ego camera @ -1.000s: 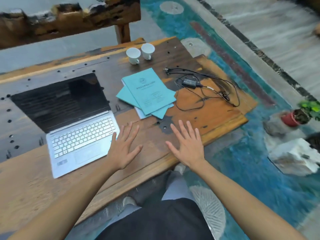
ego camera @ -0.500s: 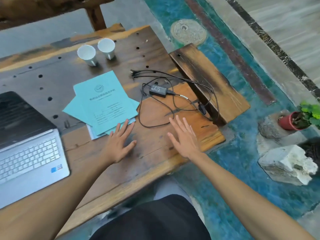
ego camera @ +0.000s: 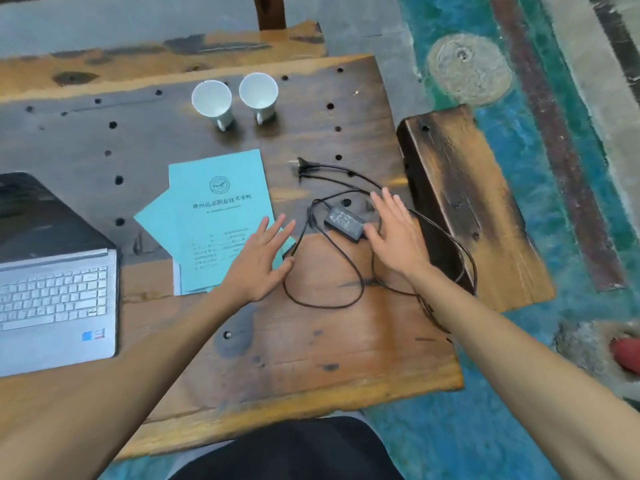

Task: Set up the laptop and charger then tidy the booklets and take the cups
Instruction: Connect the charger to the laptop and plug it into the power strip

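An open silver laptop (ego camera: 57, 299) lies at the left edge of the wooden table (ego camera: 311, 348). Teal booklets (ego camera: 214, 216) are fanned out beside it. Two white cups (ego camera: 212, 100) (ego camera: 259, 93) stand at the back. The black charger brick (ego camera: 344, 223) with its tangled cable (ego camera: 325, 303) and plug (ego camera: 301, 164) lies right of the booklets. My right hand (ego camera: 394, 237) hovers open just right of the brick, fingers spread. My left hand (ego camera: 259, 261) is open over the booklets' lower right corner, next to the cable loop.
A lower wooden bench board (ego camera: 471, 209) adjoins the table's right side, and part of the cable hangs toward it. Beyond lies a teal painted floor with a round drain cover (ego camera: 467, 67). A red pot (ego camera: 627, 351) sits at the right edge.
The view has swung right, pushing the laptop to the left edge. Both hands have moved forward across the table: the right reached the charger brick, the left moved up beside the cable loop.
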